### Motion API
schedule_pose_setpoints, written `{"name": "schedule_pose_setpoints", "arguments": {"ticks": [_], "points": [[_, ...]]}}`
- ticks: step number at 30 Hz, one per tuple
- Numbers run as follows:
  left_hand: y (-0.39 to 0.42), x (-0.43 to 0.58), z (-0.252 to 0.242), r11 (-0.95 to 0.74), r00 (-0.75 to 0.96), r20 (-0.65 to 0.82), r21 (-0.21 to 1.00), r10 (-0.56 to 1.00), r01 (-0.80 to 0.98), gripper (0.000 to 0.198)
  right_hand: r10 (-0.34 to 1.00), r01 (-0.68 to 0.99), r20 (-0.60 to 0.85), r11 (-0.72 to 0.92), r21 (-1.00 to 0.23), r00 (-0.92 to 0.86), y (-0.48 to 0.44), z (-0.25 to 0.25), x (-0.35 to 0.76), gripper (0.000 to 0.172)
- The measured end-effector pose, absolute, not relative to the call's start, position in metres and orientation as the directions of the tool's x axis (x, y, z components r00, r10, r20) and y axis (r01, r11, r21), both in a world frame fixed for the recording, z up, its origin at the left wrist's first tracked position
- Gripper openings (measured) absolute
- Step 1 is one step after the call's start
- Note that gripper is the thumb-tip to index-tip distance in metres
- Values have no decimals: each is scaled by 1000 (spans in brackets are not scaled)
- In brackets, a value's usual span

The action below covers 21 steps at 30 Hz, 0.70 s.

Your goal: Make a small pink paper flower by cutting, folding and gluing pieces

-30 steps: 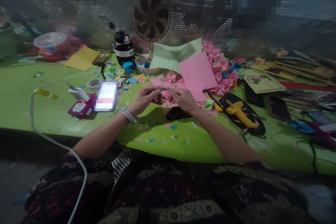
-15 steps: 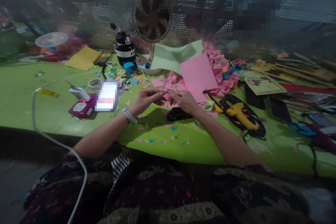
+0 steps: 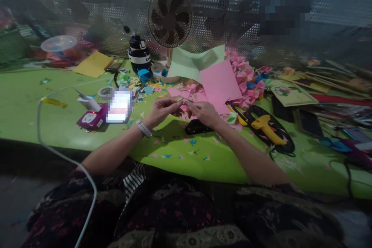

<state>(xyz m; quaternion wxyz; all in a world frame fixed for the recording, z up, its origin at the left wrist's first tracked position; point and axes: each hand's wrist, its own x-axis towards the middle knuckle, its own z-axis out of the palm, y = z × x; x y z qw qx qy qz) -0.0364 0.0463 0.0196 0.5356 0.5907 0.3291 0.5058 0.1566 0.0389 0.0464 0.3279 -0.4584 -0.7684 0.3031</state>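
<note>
My left hand (image 3: pixel 161 109) and my right hand (image 3: pixel 203 111) meet above the green table (image 3: pixel 35 116), fingertips pinched together on a small pink paper piece (image 3: pixel 184 102). The piece is mostly hidden by my fingers. A white watch sits on my left wrist (image 3: pixel 143 128). Behind my hands lie a pink paper sheet (image 3: pixel 219 82) and a pale green sheet (image 3: pixel 194 61). A heap of folded pink paper flowers (image 3: pixel 245 75) is stacked beyond the pink sheet.
A small fan (image 3: pixel 169 19) and a black bottle (image 3: pixel 139 54) stand at the back. A yellow glue gun (image 3: pixel 266 128) lies right of my hands. At left, a purple power strip (image 3: pixel 91 118) trails a white cable (image 3: pixel 40 124). Paper scraps litter the table.
My fingers have closed further onto the pink piece and shifted slightly. Nothing else on the table has moved.
</note>
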Motion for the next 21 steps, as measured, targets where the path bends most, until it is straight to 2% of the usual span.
{"name": "schedule_pose_setpoints", "arguments": {"ticks": [3, 9, 12, 16, 21], "points": [[48, -36, 19, -233, 237, 272, 956, 933, -180, 31, 893, 493, 263, 425, -759, -364, 39, 45, 158, 66], [54, -38, 17, -268, 65, 292, 930, 954, -250, 31, 851, 441, 422, 524, -729, -314, 38, 41, 157, 40], [55, -38, 17, -287, 48, 309, 923, 950, -257, 32, 813, 399, 466, 579, -711, -350, 38, 38, 155, 31], [55, -38, 17, -281, 78, 316, 913, 946, -296, 31, 820, 362, 426, 557, -748, -382, 40, 37, 157, 28], [56, -38, 15, -196, 149, 257, 922, 955, -334, 31, 847, 337, 345, 488, -805, -404, 44, 37, 162, 31]]}}
